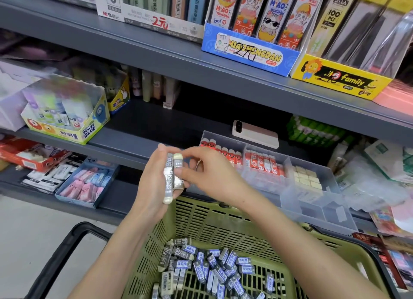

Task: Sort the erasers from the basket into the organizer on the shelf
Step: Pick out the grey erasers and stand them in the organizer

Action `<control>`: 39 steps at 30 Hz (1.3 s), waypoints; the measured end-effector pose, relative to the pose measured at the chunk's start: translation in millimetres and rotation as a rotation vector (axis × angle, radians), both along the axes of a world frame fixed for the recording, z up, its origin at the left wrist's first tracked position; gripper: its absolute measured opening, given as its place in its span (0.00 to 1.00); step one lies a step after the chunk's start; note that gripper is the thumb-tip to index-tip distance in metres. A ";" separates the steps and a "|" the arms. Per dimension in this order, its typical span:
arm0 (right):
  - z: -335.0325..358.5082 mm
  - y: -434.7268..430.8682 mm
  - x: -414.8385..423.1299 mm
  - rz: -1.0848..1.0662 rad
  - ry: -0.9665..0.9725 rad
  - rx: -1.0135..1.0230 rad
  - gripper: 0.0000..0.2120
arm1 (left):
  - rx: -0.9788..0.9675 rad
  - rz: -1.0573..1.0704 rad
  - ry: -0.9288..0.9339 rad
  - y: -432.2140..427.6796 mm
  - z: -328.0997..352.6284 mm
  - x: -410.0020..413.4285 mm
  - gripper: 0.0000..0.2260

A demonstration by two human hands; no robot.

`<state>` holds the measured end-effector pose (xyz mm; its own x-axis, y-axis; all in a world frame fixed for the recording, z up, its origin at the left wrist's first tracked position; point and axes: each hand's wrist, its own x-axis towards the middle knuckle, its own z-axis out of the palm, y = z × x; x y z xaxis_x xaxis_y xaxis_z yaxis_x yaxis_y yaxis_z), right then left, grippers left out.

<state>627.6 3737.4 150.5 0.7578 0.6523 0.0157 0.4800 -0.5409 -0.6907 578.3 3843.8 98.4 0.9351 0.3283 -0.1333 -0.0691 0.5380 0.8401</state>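
Far left, your left hand [152,182] is curled round a small stack of erasers [168,180], standing them upright above the basket. Fingers wrap the back, thumb side towards you: a firm hold. Tight against that stack sits one more eraser [178,171], and your right hand [212,175] has it pinched between thumb and fingertips, pressing it flush to the others.

Square them up now. Get the ends level and the sleeves facing one way, because a tidy block should drop in cleaner than loose pieces. Don't squeeze so hard that the middle one pops out.

Below you, the green basket [223,222] has plenty of loose erasers [214,269] in its bottom, so the job looks far from finished.

Over to the right, the clear organizer [223,140] sits on the shelf, with red-sleeved rows and cream blocks already filed. The front compartment [312,211] looks free; I'd judge that's your target. Carry the stack across low and set it down on edge.
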 end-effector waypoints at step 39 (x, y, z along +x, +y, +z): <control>9.0 -17.6 6.3 -0.106 -0.004 0.044 0.05 | -0.059 0.040 -0.030 1.0 -4.9 -0.2 0.23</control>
<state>633.9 3719.8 159.6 0.8222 0.5673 0.0457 0.4247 -0.5582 -0.7128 578.1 3844.8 93.6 0.9253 0.3577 -0.1259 -0.1158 0.5827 0.8044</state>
